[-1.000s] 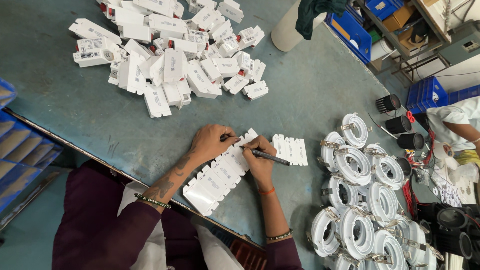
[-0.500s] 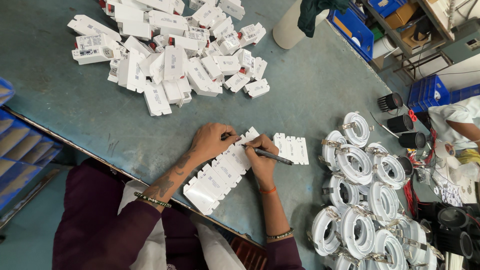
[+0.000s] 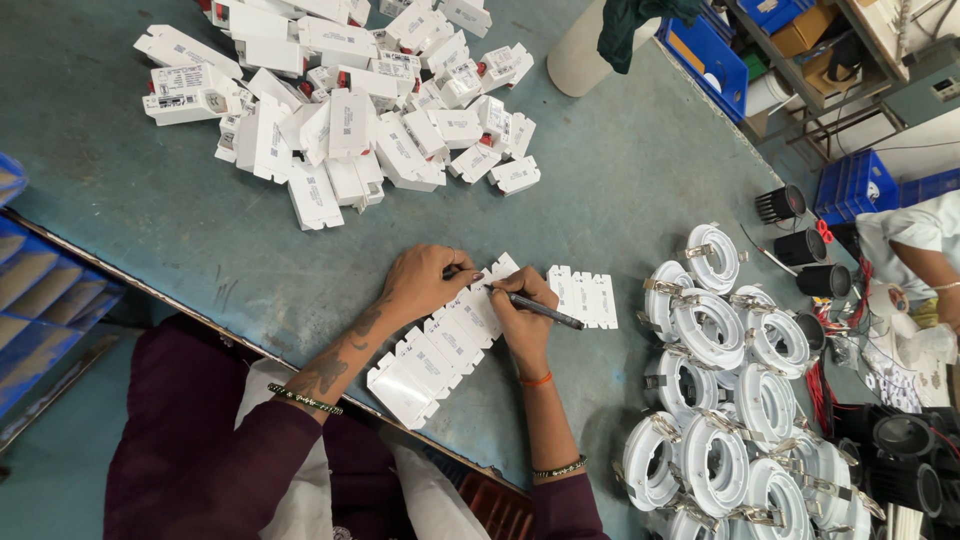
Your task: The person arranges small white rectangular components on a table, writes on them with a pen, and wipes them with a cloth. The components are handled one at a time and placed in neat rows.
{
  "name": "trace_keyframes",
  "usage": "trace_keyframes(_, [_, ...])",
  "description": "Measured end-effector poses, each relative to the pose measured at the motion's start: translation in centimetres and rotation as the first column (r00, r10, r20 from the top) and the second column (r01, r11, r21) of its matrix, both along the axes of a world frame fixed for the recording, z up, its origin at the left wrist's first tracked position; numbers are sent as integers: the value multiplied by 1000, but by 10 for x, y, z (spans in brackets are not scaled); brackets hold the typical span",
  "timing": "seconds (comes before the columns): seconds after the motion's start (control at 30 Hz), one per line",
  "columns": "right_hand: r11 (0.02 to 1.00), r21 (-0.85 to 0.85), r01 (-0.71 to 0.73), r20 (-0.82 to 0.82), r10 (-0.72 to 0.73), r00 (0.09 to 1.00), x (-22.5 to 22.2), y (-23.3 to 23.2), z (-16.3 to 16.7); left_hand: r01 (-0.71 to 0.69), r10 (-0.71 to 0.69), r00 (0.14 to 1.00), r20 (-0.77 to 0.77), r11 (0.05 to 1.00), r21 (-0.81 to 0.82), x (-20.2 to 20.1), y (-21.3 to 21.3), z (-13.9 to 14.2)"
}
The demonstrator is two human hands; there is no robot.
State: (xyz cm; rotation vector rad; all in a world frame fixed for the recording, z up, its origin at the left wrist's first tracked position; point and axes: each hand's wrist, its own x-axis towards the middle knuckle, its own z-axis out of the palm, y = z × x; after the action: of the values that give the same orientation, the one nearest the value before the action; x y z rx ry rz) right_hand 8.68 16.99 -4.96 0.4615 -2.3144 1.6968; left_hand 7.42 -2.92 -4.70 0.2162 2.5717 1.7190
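The left hand [image 3: 425, 285] lies palm down on the upper end of a row of white plastic housings [image 3: 440, 345]. Its fingers are bent and press on the topmost units; the hand holds the row flat and encloses nothing. The row runs diagonally across the grey-green counter [image 3: 620, 180], from near the counter's front edge up toward the two hands, with the housings set side by side and touching.

The right hand [image 3: 522, 312] is closed around a black pen [image 3: 540, 310]. The pen tip points left and meets a housing at the upper end of the row, just beside the left fingertips. The pen barrel extends to the right past the knuckles.

A short group of white housings [image 3: 585, 297] lies flat just to the right of the right hand, apart from the main row.

A loose pile of white rectangular housings [image 3: 340, 110] occupies the far part of the counter, well apart from the hands.

White ring-shaped lamp frames with metal clips [image 3: 715, 390] are stacked in overlapping rows at the right. Black cylindrical parts [image 3: 800, 245] stand beyond them. Blue bins [image 3: 40, 290] sit at the left, below the counter edge. Another person's arm [image 3: 925, 262] shows at the far right edge.
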Motion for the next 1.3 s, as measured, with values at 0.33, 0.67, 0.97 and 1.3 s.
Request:
trace_keyframes(0.33, [999, 39, 35, 15, -35, 999, 0, -1, 2, -5, 5, 1000, -13, 1000, 18, 0, 1, -2])
trace_keyframes(0.67, [1000, 14, 27, -21, -27, 999, 1, -3, 2, -5, 5, 1000, -14, 1000, 12, 0, 0, -2])
trace_keyframes(0.97, [997, 39, 64, 37, -65, 997, -1, 0, -1, -8, 8, 1000, -22, 1000, 17, 0, 0, -3])
trace_keyframes(1.3, [999, -5, 44, 18, -44, 999, 0, 1, 2, 2, -2, 1000, -14, 1000, -2, 3, -1, 6])
